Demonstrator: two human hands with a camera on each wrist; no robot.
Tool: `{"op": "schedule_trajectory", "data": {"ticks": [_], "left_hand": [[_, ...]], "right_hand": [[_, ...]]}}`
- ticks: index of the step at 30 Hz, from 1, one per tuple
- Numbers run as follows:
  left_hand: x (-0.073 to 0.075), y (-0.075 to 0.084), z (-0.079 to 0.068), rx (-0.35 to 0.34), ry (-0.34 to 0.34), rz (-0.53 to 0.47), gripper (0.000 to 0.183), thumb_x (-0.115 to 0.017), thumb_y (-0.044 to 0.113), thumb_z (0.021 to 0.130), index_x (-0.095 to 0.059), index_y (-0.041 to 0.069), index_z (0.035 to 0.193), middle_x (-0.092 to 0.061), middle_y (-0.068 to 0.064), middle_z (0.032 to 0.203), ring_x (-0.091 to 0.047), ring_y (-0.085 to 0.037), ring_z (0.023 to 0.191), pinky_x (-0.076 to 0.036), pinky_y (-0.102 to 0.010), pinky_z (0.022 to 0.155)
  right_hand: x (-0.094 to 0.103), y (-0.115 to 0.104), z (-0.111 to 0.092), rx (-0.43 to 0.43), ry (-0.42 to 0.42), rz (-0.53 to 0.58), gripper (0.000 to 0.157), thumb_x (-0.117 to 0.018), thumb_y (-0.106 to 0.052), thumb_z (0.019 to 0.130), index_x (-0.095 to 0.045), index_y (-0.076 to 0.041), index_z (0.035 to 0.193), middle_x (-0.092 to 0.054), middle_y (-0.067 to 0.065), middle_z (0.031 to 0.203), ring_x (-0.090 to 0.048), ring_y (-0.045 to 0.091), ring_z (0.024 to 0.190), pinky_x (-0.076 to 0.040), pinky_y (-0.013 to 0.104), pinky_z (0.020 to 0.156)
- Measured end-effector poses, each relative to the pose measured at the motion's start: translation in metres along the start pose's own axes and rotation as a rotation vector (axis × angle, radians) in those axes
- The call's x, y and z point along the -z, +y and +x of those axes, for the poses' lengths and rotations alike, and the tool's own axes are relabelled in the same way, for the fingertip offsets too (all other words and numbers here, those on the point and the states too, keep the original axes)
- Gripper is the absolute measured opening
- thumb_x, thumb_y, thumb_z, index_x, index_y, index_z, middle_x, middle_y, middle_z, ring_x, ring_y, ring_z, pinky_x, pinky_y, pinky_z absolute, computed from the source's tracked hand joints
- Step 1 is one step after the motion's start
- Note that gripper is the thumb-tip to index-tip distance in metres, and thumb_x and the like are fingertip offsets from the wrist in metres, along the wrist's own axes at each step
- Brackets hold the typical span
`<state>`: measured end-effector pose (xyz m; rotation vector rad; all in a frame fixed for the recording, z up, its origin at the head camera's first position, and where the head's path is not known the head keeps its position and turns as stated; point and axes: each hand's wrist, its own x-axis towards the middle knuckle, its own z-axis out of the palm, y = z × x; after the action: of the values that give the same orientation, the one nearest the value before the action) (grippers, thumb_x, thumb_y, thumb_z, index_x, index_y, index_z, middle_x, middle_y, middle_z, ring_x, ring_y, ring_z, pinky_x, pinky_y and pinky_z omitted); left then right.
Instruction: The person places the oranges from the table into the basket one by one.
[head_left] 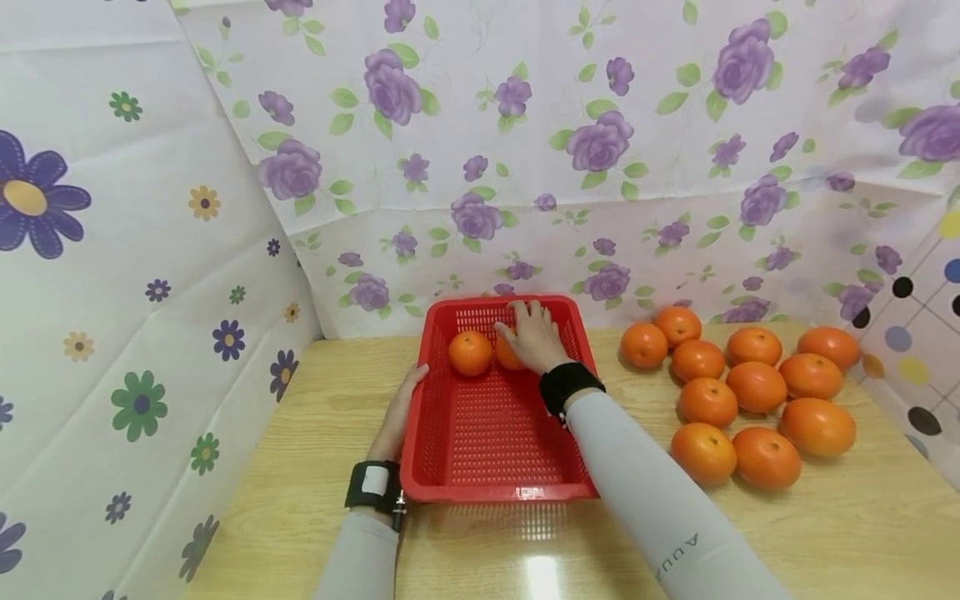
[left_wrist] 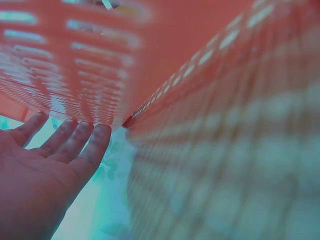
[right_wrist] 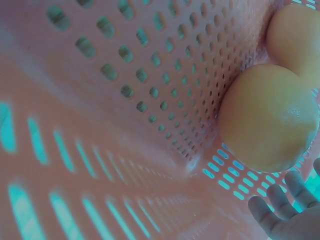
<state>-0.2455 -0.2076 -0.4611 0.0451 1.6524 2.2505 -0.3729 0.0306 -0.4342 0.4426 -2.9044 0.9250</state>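
A red plastic basket (head_left: pixel 491 433) with slotted walls stands on the table and holds two oranges side by side near its far wall. The left orange (head_left: pixel 471 353) shows whole in the head view; the right orange (head_left: pixel 508 354) is partly covered by my right hand (head_left: pixel 534 337). In the right wrist view, that hand's fingers (right_wrist: pixel 280 200) are spread and slightly bent close beside the nearer orange (right_wrist: pixel 267 117), not wrapped round it. My left hand (head_left: pixel 401 410) is at the basket's left outer side. Its fingers (left_wrist: pixel 92 145) extend fairly straight along the slotted wall in the left wrist view.
Several loose oranges (head_left: pixel 756 387) lie grouped on the wooden table (head_left: pixel 330 417) to the right of the basket. A flowered cloth (head_left: pixel 480 167) hangs behind the table, and another patterned cloth (head_left: pixel 142 317) hangs along the left.
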Motion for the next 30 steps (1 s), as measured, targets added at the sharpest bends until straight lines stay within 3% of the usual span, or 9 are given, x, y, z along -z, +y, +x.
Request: {"op": "schedule_trajectory", "data": {"ticks": [13,19,24,30], "left_hand": [[0.006,-0.014,0.011,-0.030,0.033,0.000,0.060,-0.039,0.058,0.108,-0.022,0.042,0.163,-0.037,-0.019,0.161,-0.042,-0.042,0.141,-0.051,-0.051,0.102],[0.004,-0.011,0.007,-0.006,0.025,-0.006,0.058,-0.038,0.055,0.109,-0.020,0.041,0.163,-0.034,-0.018,0.163,-0.038,-0.041,0.144,-0.047,-0.054,0.107],[0.001,-0.006,0.002,-0.001,0.008,-0.017,0.060,-0.037,0.053,0.110,-0.017,0.038,0.165,-0.030,-0.020,0.165,-0.036,-0.043,0.144,-0.048,-0.054,0.107],[0.002,-0.004,0.001,0.012,0.013,-0.018,0.059,-0.035,0.054,0.111,-0.017,0.039,0.165,-0.031,-0.018,0.165,-0.037,-0.041,0.145,-0.046,-0.055,0.108]], "right_hand": [[0.013,-0.006,0.001,0.002,0.067,0.105,0.057,-0.055,-0.038,0.109,-0.041,-0.003,0.151,-0.038,0.024,0.152,-0.036,0.041,0.136,-0.033,0.058,0.114],[0.018,-0.012,-0.001,0.018,0.070,0.214,0.052,-0.056,-0.036,0.109,-0.044,-0.007,0.150,-0.040,0.021,0.151,-0.037,0.040,0.136,-0.033,0.056,0.115],[0.026,-0.021,-0.001,0.064,0.061,0.294,0.052,-0.053,-0.035,0.110,-0.044,-0.005,0.151,-0.039,0.022,0.152,-0.035,0.036,0.140,-0.032,0.054,0.117],[0.047,-0.038,-0.008,0.154,0.061,0.365,0.047,-0.052,-0.028,0.110,-0.044,-0.002,0.148,-0.045,0.026,0.143,-0.044,0.036,0.131,-0.039,0.052,0.111]]}}
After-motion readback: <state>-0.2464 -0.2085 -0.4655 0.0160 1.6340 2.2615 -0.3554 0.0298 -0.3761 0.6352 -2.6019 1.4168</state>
